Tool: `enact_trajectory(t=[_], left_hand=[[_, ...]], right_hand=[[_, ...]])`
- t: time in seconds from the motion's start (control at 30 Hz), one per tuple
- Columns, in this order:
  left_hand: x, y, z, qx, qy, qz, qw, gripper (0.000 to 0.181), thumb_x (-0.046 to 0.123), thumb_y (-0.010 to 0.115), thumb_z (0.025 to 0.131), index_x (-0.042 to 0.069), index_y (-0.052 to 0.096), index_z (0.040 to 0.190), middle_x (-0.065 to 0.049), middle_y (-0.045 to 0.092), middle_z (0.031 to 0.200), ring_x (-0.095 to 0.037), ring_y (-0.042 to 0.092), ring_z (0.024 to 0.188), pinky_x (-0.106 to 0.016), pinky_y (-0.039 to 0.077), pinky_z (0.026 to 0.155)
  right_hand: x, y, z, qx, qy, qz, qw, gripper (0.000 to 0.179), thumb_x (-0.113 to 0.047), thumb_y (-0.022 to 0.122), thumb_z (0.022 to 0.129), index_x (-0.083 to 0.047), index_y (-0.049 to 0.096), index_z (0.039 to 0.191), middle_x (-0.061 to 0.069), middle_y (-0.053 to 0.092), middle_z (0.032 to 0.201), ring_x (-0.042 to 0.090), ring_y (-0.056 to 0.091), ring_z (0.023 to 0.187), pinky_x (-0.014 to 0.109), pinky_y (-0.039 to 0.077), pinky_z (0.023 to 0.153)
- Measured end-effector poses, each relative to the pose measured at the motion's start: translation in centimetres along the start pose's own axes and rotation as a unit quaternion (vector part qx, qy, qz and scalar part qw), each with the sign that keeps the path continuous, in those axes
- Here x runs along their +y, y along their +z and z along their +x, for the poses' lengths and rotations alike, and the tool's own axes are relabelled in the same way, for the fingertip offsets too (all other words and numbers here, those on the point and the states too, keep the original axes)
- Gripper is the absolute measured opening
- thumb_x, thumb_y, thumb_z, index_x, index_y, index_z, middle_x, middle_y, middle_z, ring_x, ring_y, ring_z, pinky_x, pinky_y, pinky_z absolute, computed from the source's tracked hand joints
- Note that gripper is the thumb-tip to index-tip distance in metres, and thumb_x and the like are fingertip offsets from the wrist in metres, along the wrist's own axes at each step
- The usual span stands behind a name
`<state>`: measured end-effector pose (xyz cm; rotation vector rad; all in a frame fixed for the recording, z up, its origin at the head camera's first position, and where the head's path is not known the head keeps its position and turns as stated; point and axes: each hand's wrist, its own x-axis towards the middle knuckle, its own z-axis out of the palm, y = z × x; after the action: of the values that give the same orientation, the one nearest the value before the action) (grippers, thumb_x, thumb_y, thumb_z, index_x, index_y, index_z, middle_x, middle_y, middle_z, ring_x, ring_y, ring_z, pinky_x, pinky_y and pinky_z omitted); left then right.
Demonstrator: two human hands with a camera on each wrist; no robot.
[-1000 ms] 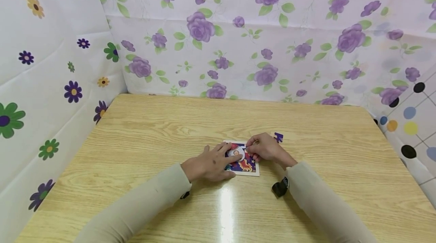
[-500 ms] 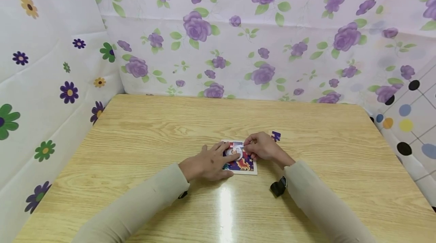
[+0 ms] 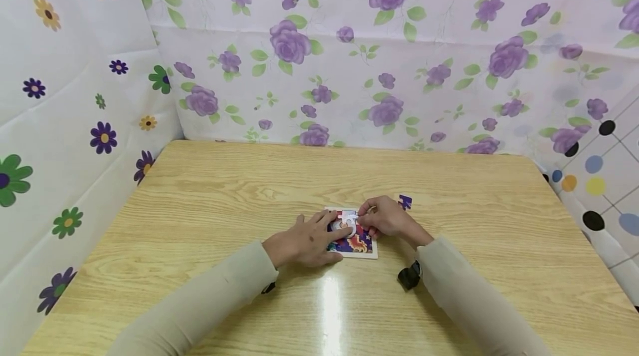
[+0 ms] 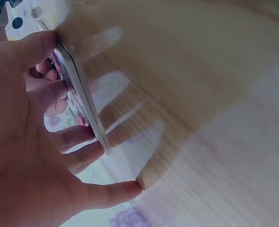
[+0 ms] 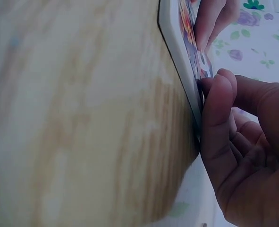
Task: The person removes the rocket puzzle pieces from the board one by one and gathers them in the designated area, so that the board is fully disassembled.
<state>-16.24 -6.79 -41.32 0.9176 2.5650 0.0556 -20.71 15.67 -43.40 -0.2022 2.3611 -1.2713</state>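
A small jigsaw puzzle [image 3: 358, 244] with a colourful picture and a white border lies on the table; its pale edge, the puzzle board [image 4: 88, 101], shows side-on in the left wrist view. My left hand [image 3: 312, 239] rests on its left part, fingers spread and straight. At the upper right of the puzzle, my right hand [image 3: 389, 216] pinches a whitish puzzle piece [image 3: 350, 216] between thumb and index finger, low against the board. Those fingers hide part of the piece. A loose purple puzzle piece [image 3: 405, 201] lies just beyond my right hand.
The wood-grain table [image 3: 239, 178] extends around the puzzle on all sides. A floral cloth [image 3: 349, 67] hangs along its far edge, another flowered cloth [image 3: 90, 178] on the left. A black strap-like device [image 3: 410, 276] sits at the right wrist.
The whitish piece under my right fingers has turned flatter and now lies over the top of the puzzle. My left hand stays in place. The view has shifted slightly.
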Motion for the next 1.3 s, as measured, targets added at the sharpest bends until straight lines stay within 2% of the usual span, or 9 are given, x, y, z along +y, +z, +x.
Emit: enact_trajectory(t=[0.17, 0.47, 1.3], left_hand=[[-0.02, 0.06, 0.05, 0.003, -0.001, -0.002, 1.0000, 0.064, 0.058, 0.046, 0.101, 0.039, 0.026, 0.158, -0.009, 0.013, 0.166, -0.028, 0.012, 0.152, -0.066, 0.025, 0.112], [-0.10, 0.47, 0.00, 0.002, -0.001, -0.004, 1.0000, 0.064, 0.059, 0.045, 0.100, 0.040, 0.026, 0.158, -0.009, 0.013, 0.166, -0.028, 0.012, 0.152, -0.066, 0.024, 0.113], [-0.08, 0.24, 0.12, -0.002, 0.000, -0.004, 1.0000, 0.064, 0.059, 0.045, 0.101, 0.040, 0.025, 0.158, -0.008, 0.011, 0.167, -0.028, 0.010, 0.152, -0.066, 0.023, 0.113]], right_hand=[[-0.04, 0.05, -0.07, 0.005, -0.008, -0.004, 1.0000, 0.010, -0.006, 0.064, 0.096, 0.001, 0.067, 0.102, 0.009, 0.067, 0.070, 0.013, 0.058, 0.049, 0.030, 0.056, 0.049], [-0.09, 0.48, -0.26, 0.011, 0.003, -0.003, 0.9999, 0.010, -0.006, 0.064, 0.096, 0.000, 0.068, 0.101, 0.009, 0.067, 0.070, 0.014, 0.059, 0.050, 0.030, 0.056, 0.049], [-0.56, 0.19, -0.61, 0.005, 0.001, -0.005, 1.0000, 0.008, -0.007, 0.060, 0.099, -0.001, 0.066, 0.101, 0.011, 0.066, 0.074, 0.016, 0.060, 0.055, 0.031, 0.057, 0.052]])
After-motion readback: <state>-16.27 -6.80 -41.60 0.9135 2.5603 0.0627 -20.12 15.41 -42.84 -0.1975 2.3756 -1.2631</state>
